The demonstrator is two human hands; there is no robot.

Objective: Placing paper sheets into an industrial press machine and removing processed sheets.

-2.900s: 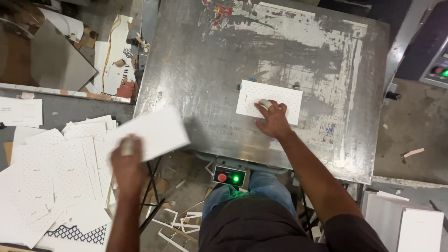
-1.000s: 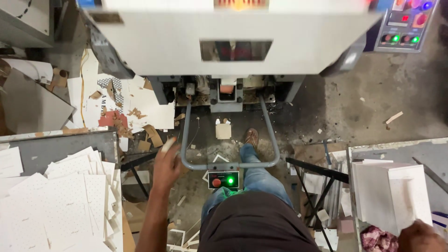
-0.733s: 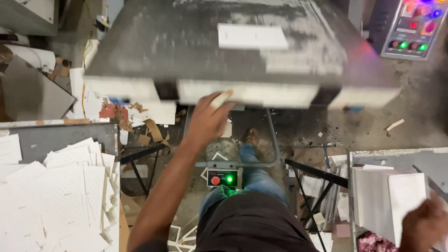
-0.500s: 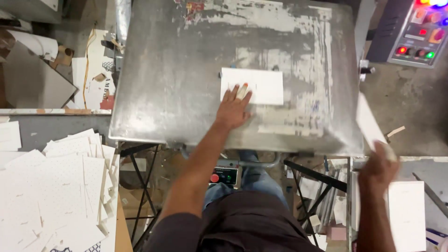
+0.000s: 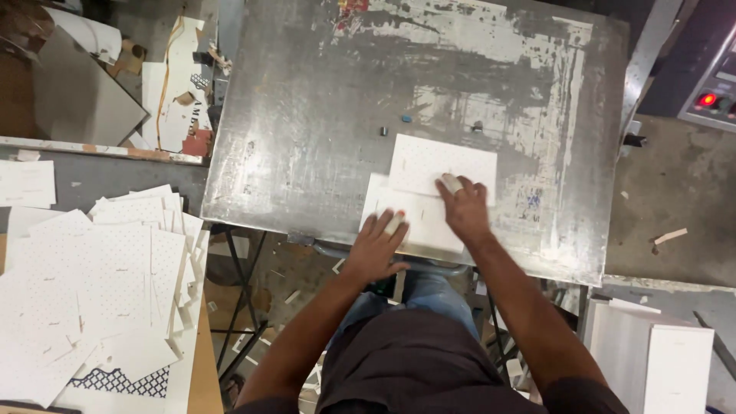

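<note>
White sheets (image 5: 429, 192) | under both hands' fingers (image 5: 395, 224) | on steel plate (image 5: 307, 115)

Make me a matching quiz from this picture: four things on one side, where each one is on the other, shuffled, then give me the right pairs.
Things:
1. left hand
2. right hand
3. pile of white cards
4. red light

Places:
A. on the control panel at the far right
B. on the upper white card, which overlaps the lower one
C. on the side table at the left
D. on the lower white card, at the near edge of the metal table

Pairs: 1-D, 2-B, 3-C, 4-A
</note>
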